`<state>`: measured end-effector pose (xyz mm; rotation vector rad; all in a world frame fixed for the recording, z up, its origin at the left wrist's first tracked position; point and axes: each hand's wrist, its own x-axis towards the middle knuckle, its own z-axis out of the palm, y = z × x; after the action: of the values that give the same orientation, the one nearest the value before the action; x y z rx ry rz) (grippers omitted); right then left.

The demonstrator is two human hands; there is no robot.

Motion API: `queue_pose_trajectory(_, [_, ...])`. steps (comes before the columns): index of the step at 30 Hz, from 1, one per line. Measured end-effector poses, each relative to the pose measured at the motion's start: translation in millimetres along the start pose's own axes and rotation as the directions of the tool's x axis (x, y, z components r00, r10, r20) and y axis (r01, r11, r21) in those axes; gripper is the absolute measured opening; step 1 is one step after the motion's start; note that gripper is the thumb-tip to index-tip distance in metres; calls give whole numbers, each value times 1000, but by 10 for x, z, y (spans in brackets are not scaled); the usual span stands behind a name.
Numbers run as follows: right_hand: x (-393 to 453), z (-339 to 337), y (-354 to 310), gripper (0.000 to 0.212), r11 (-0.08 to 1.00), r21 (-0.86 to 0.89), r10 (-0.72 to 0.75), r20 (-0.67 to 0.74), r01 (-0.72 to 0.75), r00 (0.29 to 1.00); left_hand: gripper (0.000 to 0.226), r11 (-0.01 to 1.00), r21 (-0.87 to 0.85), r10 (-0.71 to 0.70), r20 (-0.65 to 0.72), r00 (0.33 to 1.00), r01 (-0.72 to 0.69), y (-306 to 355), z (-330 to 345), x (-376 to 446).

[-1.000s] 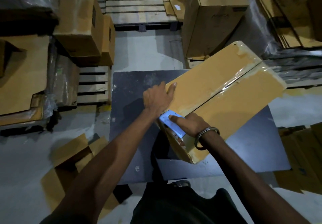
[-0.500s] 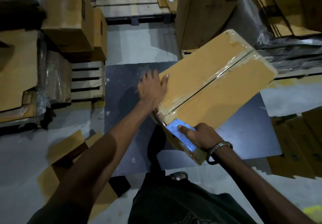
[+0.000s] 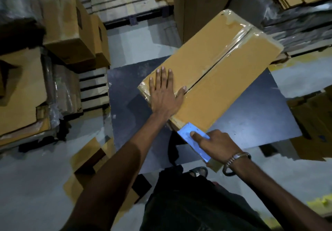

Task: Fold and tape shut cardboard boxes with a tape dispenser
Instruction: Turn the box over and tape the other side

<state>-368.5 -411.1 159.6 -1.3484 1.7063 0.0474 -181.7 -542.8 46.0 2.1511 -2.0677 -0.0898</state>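
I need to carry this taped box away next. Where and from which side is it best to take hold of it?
Probably grip the cardboard box by its two long side walls, one hand from each side. The top is flat and slick with tape, offering no hold. It lies diagonally on the dark table, its near corner overhanging the edge by the right hand, so fingers could slip underneath there.

Tan cardboard box; pale-blue tape dispenser; dark-grey table
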Motion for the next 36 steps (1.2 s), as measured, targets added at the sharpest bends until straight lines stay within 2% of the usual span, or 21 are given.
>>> queue_pose_trajectory(4, [-149, 83, 264, 70, 1000, -28, -5, -58, 3, 998, 89, 1000, 5, -23, 31, 999, 23, 14, -34, -8])
queue_pose_trajectory(7, [-106, 103, 293, 70, 1000, 16, 4, -61, -3, 998, 86, 999, -24, -38, 14, 999, 39, 54, -79, -68])
queue_pose_trajectory(14, [-79, 208, 421, 69, 999, 39, -27, -65, 29, 998, 86, 998, -51, -22, 78, 997, 26, 363, -88, -493])
queue_pose_trajectory(22, [-310, 206, 1015, 81, 997, -51, -58, -118, 52, 991, 89, 998, -47, -30, 96, 995, 34, 360, -156, -487])
queue_pose_trajectory(26, [-168, 302, 1100, 82, 995, -69, -80, -150, 70, 985, 90, 998, -49, -30, 83, 996, 34, 477, -237, -607])
queue_pose_trajectory(30, [-164, 367, 1159, 79, 999, -24, -50, -167, 47, 985, 86, 994, -11, 107, 82, 991, -107, 683, -157, -966])
queue_pose_trajectory(34, [-116, 493, 1119, 75, 998, 55, 1, -161, 8, 987, 84, 997, -17, 81, 91, 993, -80, 653, -120, -913])
queue_pose_trajectory(36, [-51, 480, 1111, 74, 988, 153, 45, -107, -29, 993, 86, 996, 2, 86, 89, 992, -86, 670, -110, -917])
